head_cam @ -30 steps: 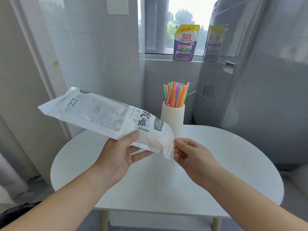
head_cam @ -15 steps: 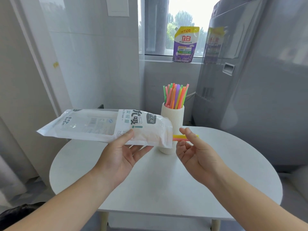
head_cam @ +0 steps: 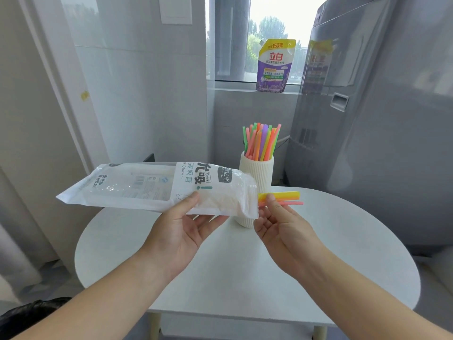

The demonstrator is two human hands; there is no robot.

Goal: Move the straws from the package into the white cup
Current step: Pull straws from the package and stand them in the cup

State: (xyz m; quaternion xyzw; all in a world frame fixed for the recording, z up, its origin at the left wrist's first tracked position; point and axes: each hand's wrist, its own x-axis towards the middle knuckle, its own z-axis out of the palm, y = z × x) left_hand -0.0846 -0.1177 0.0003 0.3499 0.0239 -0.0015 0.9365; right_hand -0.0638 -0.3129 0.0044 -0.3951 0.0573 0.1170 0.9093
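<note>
A clear and white straw package (head_cam: pixel 157 186) lies roughly level above the table, with my left hand (head_cam: pixel 186 224) gripping it from below near its open right end. Yellow, orange and pink straws (head_cam: pixel 285 198) stick out of that end. My right hand (head_cam: pixel 282 224) pinches them between thumb and fingers. Behind the package mouth stands the ribbed white cup (head_cam: pixel 261 173), upright on the table, partly hidden by the package. Several coloured straws (head_cam: pixel 261 141) stand in the cup.
The round white table (head_cam: pixel 343 253) lies below both hands. A grey appliance (head_cam: pixel 380 119) stands close at the right. A purple detergent pouch (head_cam: pixel 274 66) sits on the windowsill at the back. White wall panels run along the left.
The package has swung from tilted to about level. My right hand has drawn a few straws farther out of its open end, to the right.
</note>
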